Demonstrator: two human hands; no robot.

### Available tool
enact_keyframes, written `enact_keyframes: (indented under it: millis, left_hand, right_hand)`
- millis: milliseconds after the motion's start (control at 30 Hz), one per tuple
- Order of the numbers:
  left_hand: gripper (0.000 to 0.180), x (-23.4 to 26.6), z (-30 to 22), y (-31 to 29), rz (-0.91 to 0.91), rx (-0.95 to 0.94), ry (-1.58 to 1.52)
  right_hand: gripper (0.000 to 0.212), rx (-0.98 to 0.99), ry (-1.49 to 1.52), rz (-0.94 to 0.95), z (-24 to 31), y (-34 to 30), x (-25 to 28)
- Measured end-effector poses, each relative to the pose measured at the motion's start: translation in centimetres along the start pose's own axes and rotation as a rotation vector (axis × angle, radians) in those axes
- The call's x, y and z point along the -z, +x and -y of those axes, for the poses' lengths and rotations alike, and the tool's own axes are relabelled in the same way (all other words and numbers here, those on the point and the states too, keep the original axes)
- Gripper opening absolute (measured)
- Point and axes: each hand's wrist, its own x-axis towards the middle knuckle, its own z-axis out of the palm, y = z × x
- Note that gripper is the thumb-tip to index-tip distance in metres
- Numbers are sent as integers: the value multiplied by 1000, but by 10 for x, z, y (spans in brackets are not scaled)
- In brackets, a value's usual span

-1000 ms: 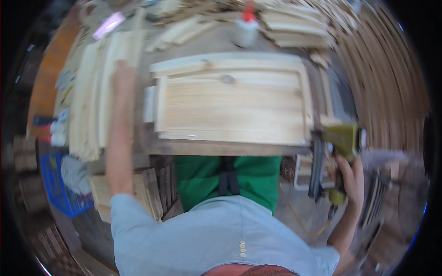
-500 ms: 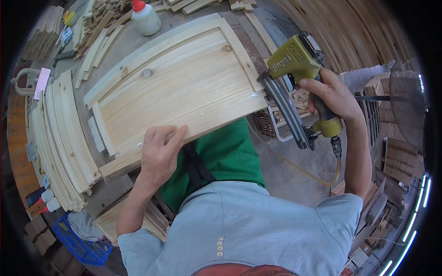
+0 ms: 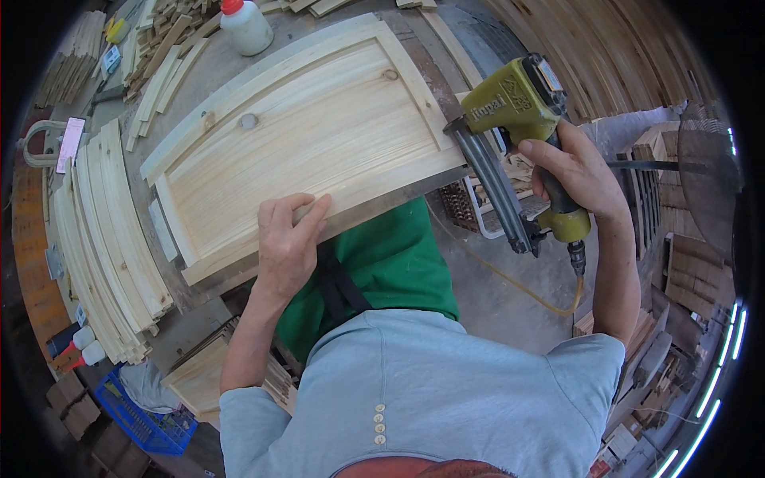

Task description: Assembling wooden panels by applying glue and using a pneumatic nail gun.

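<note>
A framed wooden panel (image 3: 311, 135) with one curved side lies on the bench before me. My left hand (image 3: 287, 241) grips the near wooden rail (image 3: 351, 211) of its frame, fingers bent over the top. That rail lies tight along the panel's near edge, and the underside of my grip is hidden. In my right hand (image 3: 582, 170) is an olive-green nail gun (image 3: 514, 103), held by its black handle. Its nose is at the panel's right corner, beside the end of the rail; whether it touches cannot be made out.
A white glue bottle (image 3: 246, 29) with a red cap stands behind the panel. Curved wood strips (image 3: 115, 231) are stacked at left, with loose offcuts at the back. A yellow air hose (image 3: 550, 307) hangs from the nail gun. A blue crate (image 3: 147, 418) sits low at left.
The near rail has shifted up and right, closing the gap along the panel's edge. My left hand moved with it, slightly rightward and away from me. The nail gun has barely moved.
</note>
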Motion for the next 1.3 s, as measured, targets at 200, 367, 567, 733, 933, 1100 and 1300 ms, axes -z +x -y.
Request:
enact_keyframes:
  millis: [200,367,567,733,933,1100,1300]
  left_hand:
    - [42,-4,-1,-1,0,76,-14]
    - [39,-3,-1,-1,-9,83,-36]
    - [40,-1,-1,-1,-7,89,-39]
    - [39,-1,0,-1,7,105,-47]
    - [40,-1,-1,0,16,101,-50]
    - [44,5,3,-1,42,152,-62]
    - [59,31,31,-5,119,58,79]
  right_hand:
    - [30,21,-15,-34,-1,-22,-8]
    - [31,-37,-26,-16,0,-34,-10]
    - [29,-26,-30,-19,1,-34,-17]
    - [28,-7,-56,-8,2,-33,-17]
    - [28,-65,-145,-19,1,-32,-16]
    - [28,34,59,-61,-1,-28,-7]
    - [26,-57,335,-159,-13,20,4]
